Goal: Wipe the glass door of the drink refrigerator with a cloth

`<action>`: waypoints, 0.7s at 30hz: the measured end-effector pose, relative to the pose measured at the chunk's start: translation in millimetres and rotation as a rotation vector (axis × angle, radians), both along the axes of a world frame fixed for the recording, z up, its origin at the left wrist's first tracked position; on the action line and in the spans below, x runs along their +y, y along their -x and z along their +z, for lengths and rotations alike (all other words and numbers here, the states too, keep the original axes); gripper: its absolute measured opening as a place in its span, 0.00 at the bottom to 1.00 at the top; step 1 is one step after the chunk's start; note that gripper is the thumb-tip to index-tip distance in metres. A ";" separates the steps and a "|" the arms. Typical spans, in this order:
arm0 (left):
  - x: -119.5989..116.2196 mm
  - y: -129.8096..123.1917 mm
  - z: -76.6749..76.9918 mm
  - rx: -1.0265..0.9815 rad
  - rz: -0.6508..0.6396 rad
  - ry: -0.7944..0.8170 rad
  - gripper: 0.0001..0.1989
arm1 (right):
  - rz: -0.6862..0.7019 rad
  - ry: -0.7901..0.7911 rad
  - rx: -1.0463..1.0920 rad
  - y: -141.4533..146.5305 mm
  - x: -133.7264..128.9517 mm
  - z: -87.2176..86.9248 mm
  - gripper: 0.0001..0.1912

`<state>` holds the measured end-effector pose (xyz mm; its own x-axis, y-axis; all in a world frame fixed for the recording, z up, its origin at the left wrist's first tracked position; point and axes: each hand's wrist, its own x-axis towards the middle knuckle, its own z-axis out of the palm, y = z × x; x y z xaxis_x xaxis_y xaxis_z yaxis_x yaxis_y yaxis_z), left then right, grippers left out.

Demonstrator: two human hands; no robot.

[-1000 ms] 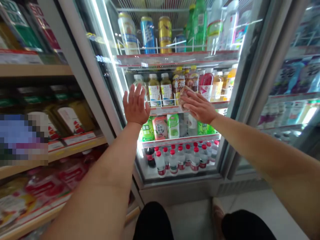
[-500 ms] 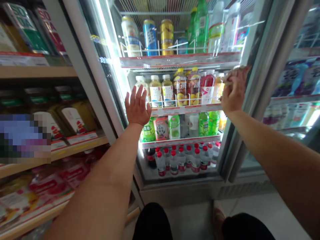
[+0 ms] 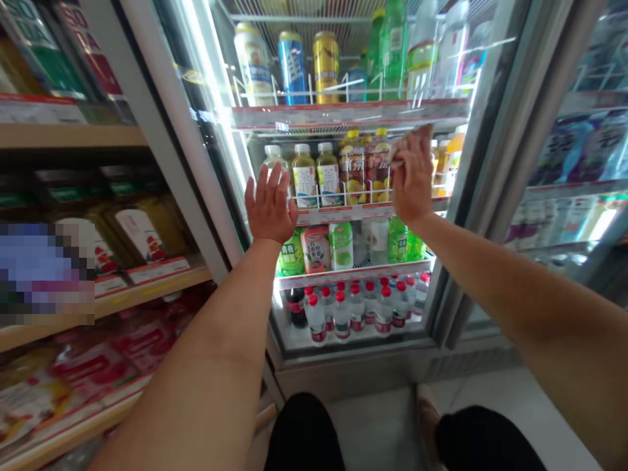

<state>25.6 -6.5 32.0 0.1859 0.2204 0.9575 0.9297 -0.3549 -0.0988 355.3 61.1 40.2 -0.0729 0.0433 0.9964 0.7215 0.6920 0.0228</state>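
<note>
A glass cooler door (image 3: 358,354) stands in front of me, lit from inside. My left hand (image 3: 271,206) is spread flat on the glass at the left, fingers pointing up, holding nothing. Higher up and to the right, my right hand (image 3: 413,186) presses a crumpled, pale reddish cloth (image 3: 400,152) against the pane. Part of the cloth is hidden behind the fingers. Behind the glass, near my left hand, are tea bottles with white caps (image 3: 305,176). Brown bottles with yellow caps (image 3: 353,167) stand just left of my right hand.
Cans (image 3: 326,67) and green bottles (image 3: 394,42) fill the cooler's top shelf. Small red-capped water bottles (image 3: 342,317) stand at the bottom. A wooden shelf (image 3: 73,135) with drinks runs along the left. Another cooler (image 3: 579,154) is at the right. My knees (image 3: 304,435) show below.
My right hand has slid left across the glass with the cloth, from near the door's right frame to over the middle-shelf bottles. My left hand stays in place.
</note>
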 end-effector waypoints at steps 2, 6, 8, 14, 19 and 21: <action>0.2 -0.3 0.3 -0.005 0.006 0.019 0.31 | 0.046 -0.055 -0.140 28.5 -9.7 -17.9 0.19; 0.8 -0.8 0.7 0.019 0.066 0.028 0.33 | 0.136 -0.053 -0.668 54.2 -25.0 -54.0 0.19; 0.7 -1.0 0.7 0.041 0.105 0.030 0.33 | 0.185 -0.043 -0.874 52.2 -27.0 -51.3 0.19; -0.2 -0.4 -0.2 0.019 0.053 0.045 0.32 | 0.175 -0.044 -0.739 38.4 -20.5 25.6 0.18; -2.2 -0.8 -0.4 -0.016 -0.024 0.085 0.31 | 0.089 0.033 -0.274 43.8 -17.1 45.1 0.19; -3.2 -1.2 -0.4 -0.017 -0.026 0.075 0.31 | 0.088 -0.004 -0.304 47.6 -18.4 28.8 0.18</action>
